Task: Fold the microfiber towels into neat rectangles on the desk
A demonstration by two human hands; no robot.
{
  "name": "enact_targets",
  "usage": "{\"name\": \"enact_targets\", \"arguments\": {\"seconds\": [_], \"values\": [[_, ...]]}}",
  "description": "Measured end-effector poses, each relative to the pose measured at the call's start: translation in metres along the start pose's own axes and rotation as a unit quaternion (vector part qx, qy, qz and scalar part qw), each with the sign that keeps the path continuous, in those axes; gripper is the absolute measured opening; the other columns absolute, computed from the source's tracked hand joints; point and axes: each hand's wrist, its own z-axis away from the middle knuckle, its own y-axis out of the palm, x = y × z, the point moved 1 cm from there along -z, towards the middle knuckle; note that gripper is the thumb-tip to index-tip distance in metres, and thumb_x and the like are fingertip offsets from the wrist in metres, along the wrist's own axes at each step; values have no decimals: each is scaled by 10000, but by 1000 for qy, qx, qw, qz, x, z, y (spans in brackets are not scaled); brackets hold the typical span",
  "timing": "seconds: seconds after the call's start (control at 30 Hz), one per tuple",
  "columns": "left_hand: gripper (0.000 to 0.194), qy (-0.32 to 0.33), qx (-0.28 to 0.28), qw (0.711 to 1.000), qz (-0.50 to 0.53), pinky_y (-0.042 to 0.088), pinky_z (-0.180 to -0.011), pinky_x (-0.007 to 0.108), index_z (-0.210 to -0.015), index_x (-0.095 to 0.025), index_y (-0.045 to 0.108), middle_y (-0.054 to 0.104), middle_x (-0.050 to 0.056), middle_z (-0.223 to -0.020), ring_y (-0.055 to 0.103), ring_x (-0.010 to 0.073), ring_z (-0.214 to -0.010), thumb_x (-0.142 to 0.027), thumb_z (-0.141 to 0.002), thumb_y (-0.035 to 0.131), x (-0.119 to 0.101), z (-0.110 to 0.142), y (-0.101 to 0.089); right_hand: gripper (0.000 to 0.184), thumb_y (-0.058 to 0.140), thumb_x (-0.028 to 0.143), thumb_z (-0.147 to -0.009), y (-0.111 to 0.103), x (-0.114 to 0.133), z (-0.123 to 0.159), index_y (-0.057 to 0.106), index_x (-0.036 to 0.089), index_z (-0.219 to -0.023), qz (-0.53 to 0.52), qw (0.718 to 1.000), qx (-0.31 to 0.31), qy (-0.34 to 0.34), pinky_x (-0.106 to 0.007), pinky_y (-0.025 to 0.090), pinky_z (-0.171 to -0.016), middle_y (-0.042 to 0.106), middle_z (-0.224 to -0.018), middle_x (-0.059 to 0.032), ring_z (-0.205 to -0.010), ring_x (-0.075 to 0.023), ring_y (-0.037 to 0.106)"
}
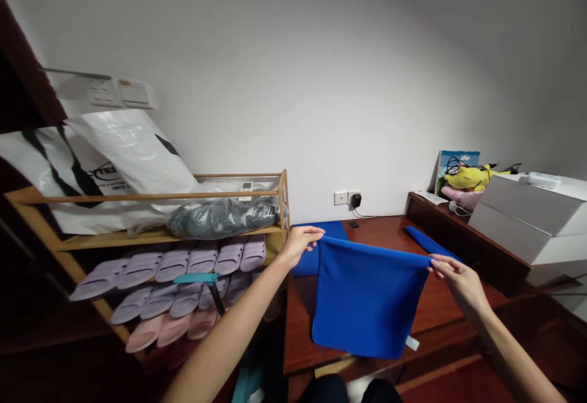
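Observation:
A blue cloth (369, 299) hangs stretched between my two hands above the brown wooden table (300, 323), with a small white tag at its lower right corner. My left hand (300, 245) pinches the upper left corner, and my right hand (458, 277) pinches the upper right one. Behind the held cloth, a second piece of blue fabric (305, 262) lies flat on the table's left side. A narrow folded or rolled blue piece (431, 244) rests at the right, partly hidden behind my right hand.
At left stands a wooden rack (59, 241) with white bags (132, 152) on top and rows of slippers (160, 268) below. White boxes (527, 207) and a yellow plush toy (468, 177) sit on the raised right side. A black plug (356, 200) is in the wall socket.

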Motion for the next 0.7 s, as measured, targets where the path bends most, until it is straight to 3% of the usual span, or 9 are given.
{"name": "enact_targets", "arguments": {"seconds": [0.1,0.33,0.5,0.7], "values": [[350,9,-12,1000,19,361,-456,203,-855,-127,706,662,59,-724,556,116,-584,-360,-596,743,-16,15,-14,571,786,472,-564,9,17,-9,665,127,-1002,16,998,40,-37,-259,498,-639,693,-787,-65,-727,-180,628],[391,52,-34,998,-12,479,-599,263,-909,-119,713,688,66,-744,607,151,-653,-294,-563,766,-40,37,-35,575,730,589,-572,33,38,-25,694,142,-932,84,986,56,-129,-333,532,-710,714,-813,-97,-762,-230,657],[252,89,-66,989,-98,480,-673,281,-798,-165,733,705,42,-776,607,186,-728,-287,-578,756,-46,36,-43,535,695,604,-607,43,44,-33,712,169,-919,102,981,63,-152,-364,527,-778,719,-918,-98,-844,-252,658],[178,87,-62,985,-139,452,-649,258,-743,-171,724,690,20,-715,590,170,-698,-268,-594,726,-46,25,-47,458,679,569,-649,49,44,-43,718,162,-855,134,976,63,-160,-353,516,-777,727,-853,-89,-811,-245,664]]}}
